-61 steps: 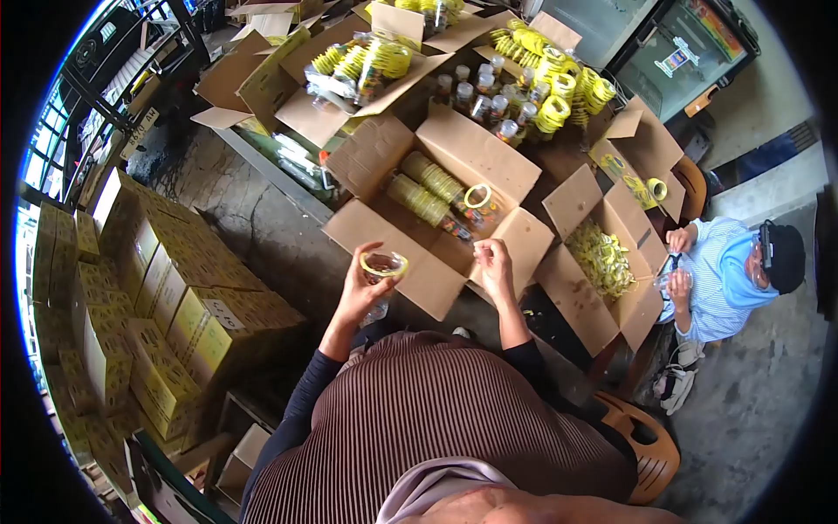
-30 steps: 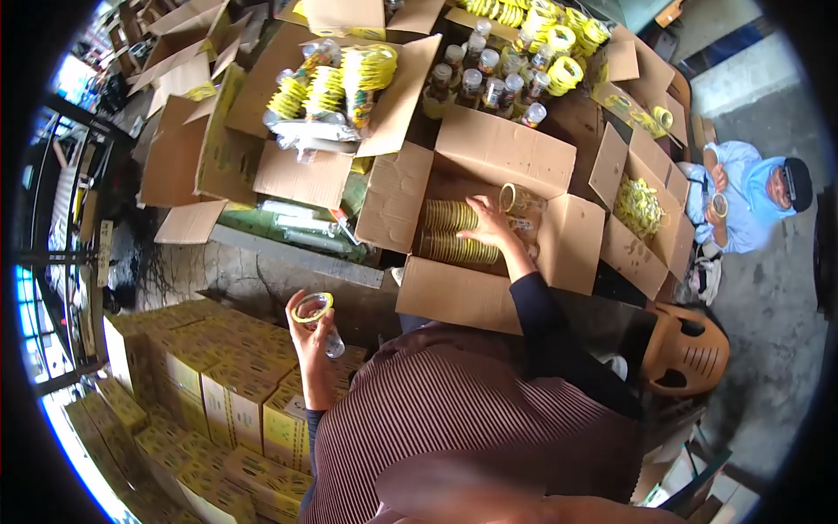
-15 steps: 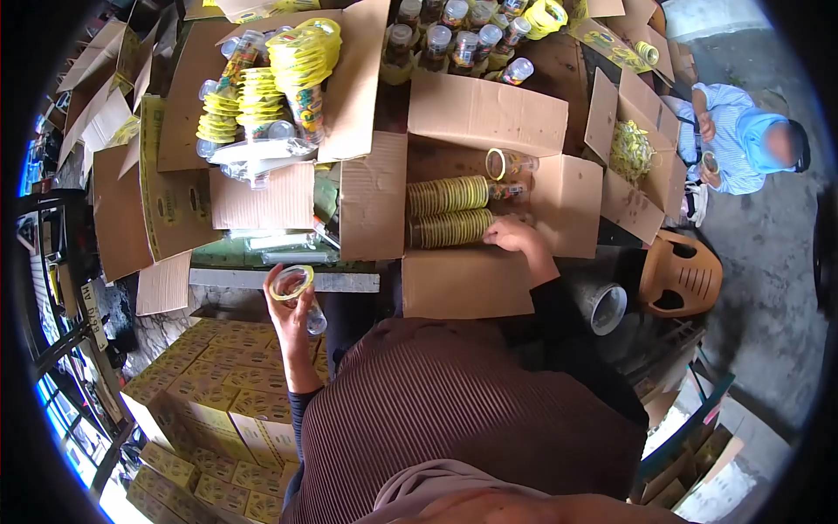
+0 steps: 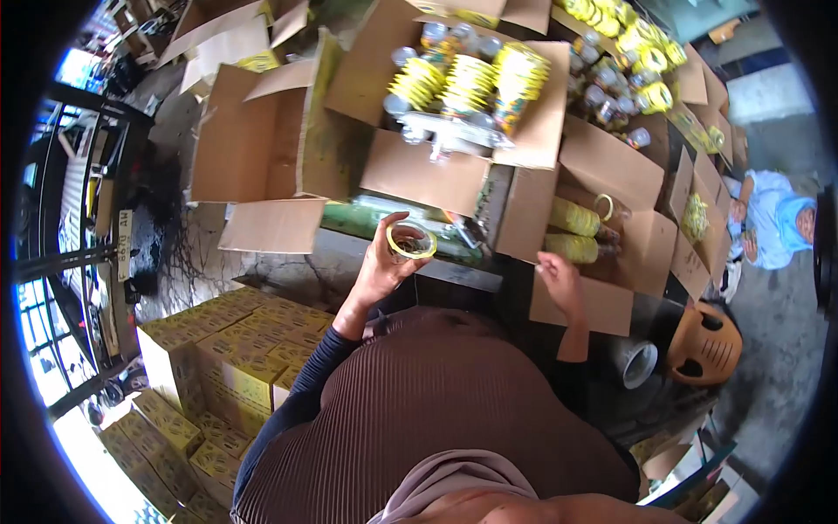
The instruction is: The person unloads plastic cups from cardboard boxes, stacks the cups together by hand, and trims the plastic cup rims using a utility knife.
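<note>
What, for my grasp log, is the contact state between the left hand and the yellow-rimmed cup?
Touching. The head view shows the left hand curled around the yellow-rimmed cup, gripping it.

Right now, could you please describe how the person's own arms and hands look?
The left sleeve looks dark navy, the right sleeve nearly black; both stop short of the wrist. The left hand and right hand wear no gloves. Fine details, such as rings, are too small to tell.
</note>
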### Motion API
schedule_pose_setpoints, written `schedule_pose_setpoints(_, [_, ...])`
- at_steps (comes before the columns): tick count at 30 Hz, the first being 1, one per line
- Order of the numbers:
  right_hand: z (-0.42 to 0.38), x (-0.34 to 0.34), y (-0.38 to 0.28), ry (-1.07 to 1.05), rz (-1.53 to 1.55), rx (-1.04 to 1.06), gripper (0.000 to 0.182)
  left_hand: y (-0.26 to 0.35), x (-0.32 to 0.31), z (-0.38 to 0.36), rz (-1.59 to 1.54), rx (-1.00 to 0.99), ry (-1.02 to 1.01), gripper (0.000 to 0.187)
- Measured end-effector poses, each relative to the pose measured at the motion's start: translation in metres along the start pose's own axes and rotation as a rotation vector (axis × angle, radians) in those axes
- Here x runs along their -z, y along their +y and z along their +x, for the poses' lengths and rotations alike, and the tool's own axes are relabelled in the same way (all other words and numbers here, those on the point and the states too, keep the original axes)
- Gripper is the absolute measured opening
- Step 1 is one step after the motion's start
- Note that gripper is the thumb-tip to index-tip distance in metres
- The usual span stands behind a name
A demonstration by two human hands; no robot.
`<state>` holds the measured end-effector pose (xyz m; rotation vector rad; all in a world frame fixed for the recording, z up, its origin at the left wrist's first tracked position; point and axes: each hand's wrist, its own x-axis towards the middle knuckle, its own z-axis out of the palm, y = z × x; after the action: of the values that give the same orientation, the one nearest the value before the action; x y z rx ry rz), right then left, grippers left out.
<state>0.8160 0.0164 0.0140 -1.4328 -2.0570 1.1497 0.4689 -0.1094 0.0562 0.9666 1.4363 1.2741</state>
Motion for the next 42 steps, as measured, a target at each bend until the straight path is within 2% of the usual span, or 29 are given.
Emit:
schedule_pose_setpoints(3, [0.005, -0.061, -0.039, -0.168, 0.030, 0.085, 0.025, 0.009, 0.047, -0.013, 0.005, -0.098, 0.102, 0.078])
schedule_pose_setpoints(6, [0.019, -0.114, -0.101, -0.264, 0.043, 0.256, 0.024, 0.019, 0.112, -0.022, 0.143, -0.273, 0.314, 0.074])
schedule_pose_setpoints(8, [0.037, -0.142, -0.147, -0.230, 0.013, 0.476, 0.025, 0.032, 0.159, -0.027, 0.028, -0.278, 0.479, 0.071])
schedule_pose_setpoints(10, [0.056, -0.163, -0.194, -0.206, -0.097, 0.530, 0.029, 0.019, 0.227, -0.023, 0.613, -0.476, 0.773, 0.071])
schedule_pose_setpoints(12, [0.084, -0.196, -0.223, -0.151, 0.080, 0.501, 0.033, 0.019, 0.280, -0.023, 0.848, -0.359, 0.929, 0.067])
schedule_pose_setpoints(14, [0.108, -0.211, -0.267, -0.147, 0.072, 0.422, 0.049, 0.005, 0.331, -0.014, 1.052, -0.189, 1.037, 0.064])
schedule_pose_setpoints(15, [0.119, -0.222, -0.280, -0.141, 0.068, 0.425, 0.049, -0.010, 0.359, -0.006, 1.014, -0.114, 1.057, 0.060])
schedule_pose_setpoints(16, [0.129, -0.233, -0.290, -0.094, -0.062, 0.427, 0.059, -0.005, 0.365, -0.002, 0.947, 0.002, 1.056, 0.059])
schedule_pose_setpoints(17, [0.137, -0.243, -0.297, -0.045, -0.191, 0.425, 0.071, 0.000, 0.375, 0.001, 0.748, 0.051, 0.885, 0.056])
schedule_pose_setpoints(18, [0.143, -0.251, -0.302, -0.038, -0.192, 0.425, 0.071, 0.004, 0.385, 0.004, 0.552, 0.098, 0.710, 0.054])
schedule_pose_setpoints(20, [0.153, -0.268, -0.302, -0.135, -0.268, 0.341, 0.081, 0.010, 0.381, 0.008, 0.478, 0.138, 0.625, 0.053])
schedule_pose_setpoints(22, [0.153, -0.282, -0.302, -0.104, -0.222, 0.389, 0.053, 0.009, 0.379, 0.009, 0.407, 0.183, 0.534, 0.051])
schedule_pose_setpoints(24, [0.147, -0.288, -0.308, -0.103, -0.197, 0.397, 0.045, 0.003, 0.376, 0.004, 0.658, -0.041, 0.735, 0.050])
schedule_pose_setpoints(25, [0.140, -0.288, -0.317, -0.036, -0.121, 0.502, 0.040, 0.002, 0.381, 0.000, 0.729, -0.171, 0.758, 0.051])
schedule_pose_setpoints(26, [0.132, -0.287, -0.326, 0.033, -0.076, 0.569, 0.035, 0.002, 0.385, -0.004, 0.734, -0.162, 0.804, 0.052])
schedule_pose_setpoints(28, [0.119, -0.281, -0.353, 0.024, 0.001, 0.572, 0.031, 0.012, 0.396, -0.022, 0.731, -0.284, 0.859, 0.051])
schedule_pose_setpoints(30, [0.106, -0.270, -0.378, 0.029, 0.097, 0.653, 0.029, 0.034, 0.403, -0.043, 0.372, -0.492, 0.841, 0.049])
schedule_pose_setpoints(32, [0.092, -0.257, -0.401, -0.063, 0.175, 0.663, 0.030, 0.069, 0.416, -0.070, 0.722, -0.531, 0.952, 0.051])
schedule_pose_setpoints(34, [0.084, -0.261, -0.410, -0.072, 0.274, 0.727, 0.034, 0.090, 0.438, -0.098, 0.792, -0.441, 1.121, 0.055])
schedule_pose_setpoints(36, [0.075, -0.267, -0.412, -0.116, 0.270, 0.772, 0.052, 0.123, 0.433, -0.129, 1.020, -0.470, 1.195, 0.058])
schedule_pose_setpoints(39, [0.069, -0.284, -0.397, -0.226, 0.380, 0.763, 0.057, 0.151, 0.417, -0.160, 0.820, -0.503, 1.194, 0.060])
schedule_pose_setpoints(40, [0.071, -0.289, -0.387, -0.231, 0.382, 0.763, 0.057, 0.165, 0.399, -0.164, 0.891, -0.414, 1.213, 0.061])
schedule_pose_setpoints(42, [0.076, -0.294, -0.364, -0.435, 0.367, 0.640, 0.060, 0.163, 0.394, -0.170, 0.978, -0.462, 1.139, 0.061])
